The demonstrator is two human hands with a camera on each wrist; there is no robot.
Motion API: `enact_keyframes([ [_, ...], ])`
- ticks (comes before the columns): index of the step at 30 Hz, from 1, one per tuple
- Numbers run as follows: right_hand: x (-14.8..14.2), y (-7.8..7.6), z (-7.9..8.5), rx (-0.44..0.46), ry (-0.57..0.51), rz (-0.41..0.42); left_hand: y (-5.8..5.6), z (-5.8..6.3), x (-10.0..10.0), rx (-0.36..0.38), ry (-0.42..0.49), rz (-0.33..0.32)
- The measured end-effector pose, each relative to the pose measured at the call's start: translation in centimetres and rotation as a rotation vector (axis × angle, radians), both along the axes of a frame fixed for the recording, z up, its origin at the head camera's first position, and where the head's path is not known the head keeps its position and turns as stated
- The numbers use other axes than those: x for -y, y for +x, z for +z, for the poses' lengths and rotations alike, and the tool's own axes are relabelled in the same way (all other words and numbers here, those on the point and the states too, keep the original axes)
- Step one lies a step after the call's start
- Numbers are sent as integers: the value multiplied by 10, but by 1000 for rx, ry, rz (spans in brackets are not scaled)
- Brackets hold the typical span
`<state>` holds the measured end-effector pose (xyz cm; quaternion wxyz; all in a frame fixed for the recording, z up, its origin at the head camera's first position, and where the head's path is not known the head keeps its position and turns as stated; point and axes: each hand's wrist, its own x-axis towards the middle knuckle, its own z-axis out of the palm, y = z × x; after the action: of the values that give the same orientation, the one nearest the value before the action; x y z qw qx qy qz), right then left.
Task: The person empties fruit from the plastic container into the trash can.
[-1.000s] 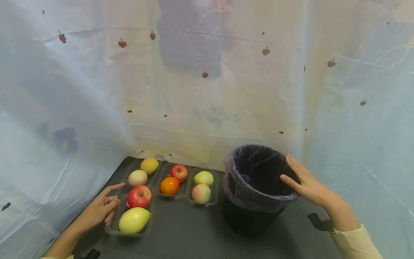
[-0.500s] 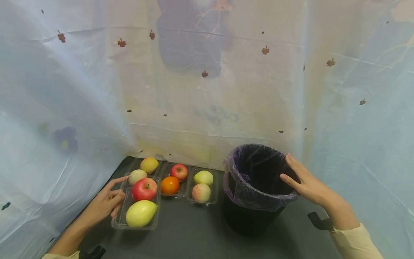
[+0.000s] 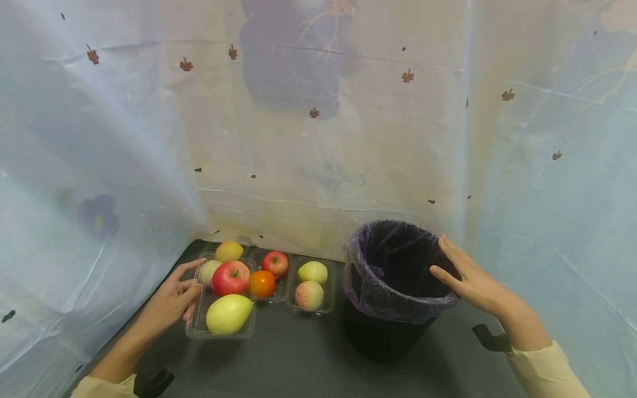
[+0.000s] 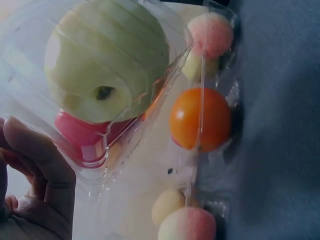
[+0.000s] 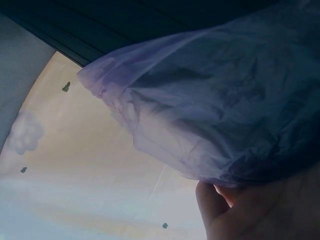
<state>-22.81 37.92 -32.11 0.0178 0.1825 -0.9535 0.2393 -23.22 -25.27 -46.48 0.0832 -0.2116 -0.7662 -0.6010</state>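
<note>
My left hand [image 3: 174,296] grips the left edge of a clear plastic tray [image 3: 219,335], thumb and fingers at its side. In the tray sit a red apple [image 3: 231,278] and a large yellow-green fruit [image 3: 229,314]. The left wrist view has the tray raised, the pale fruit [image 4: 107,62] seen through its clear wall and the fingers [image 4: 37,150] beside it. My right hand [image 3: 470,282] rests on the right rim of a black bin [image 3: 385,337], fingers fairly straight and thumb over the opening. A thin purple bag [image 5: 200,100] lines the bin and folds over its rim.
Behind the raised tray are a yellow fruit [image 3: 229,251] and a pale peach [image 3: 210,272]. Two more clear trays stand along the back, one with an orange [image 3: 262,284] and an apple [image 3: 275,263], one with a peach [image 3: 309,296] and a pear [image 3: 313,272]. A patterned sheet [image 3: 318,166] hangs behind.
My left hand has lifted the tray with the apple and yellow-green fruit and carried it right and slightly away from me. The right hand stays at the bin's rim.
</note>
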Motion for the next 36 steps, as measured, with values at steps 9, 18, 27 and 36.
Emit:
enact_keyframes([
  [9,1,1,0,-2,-7,4,-3,17,-24,-26,-16,85],
  [18,0,1,0,-3,-14,5,-11,35,-44,0,29,67],
  [27,-1,0,-1,-10,-4,2,-18,53,-65,2,76,35],
  [36,-1,0,-1,-6,4,5,-26,74,-86,23,70,65],
])
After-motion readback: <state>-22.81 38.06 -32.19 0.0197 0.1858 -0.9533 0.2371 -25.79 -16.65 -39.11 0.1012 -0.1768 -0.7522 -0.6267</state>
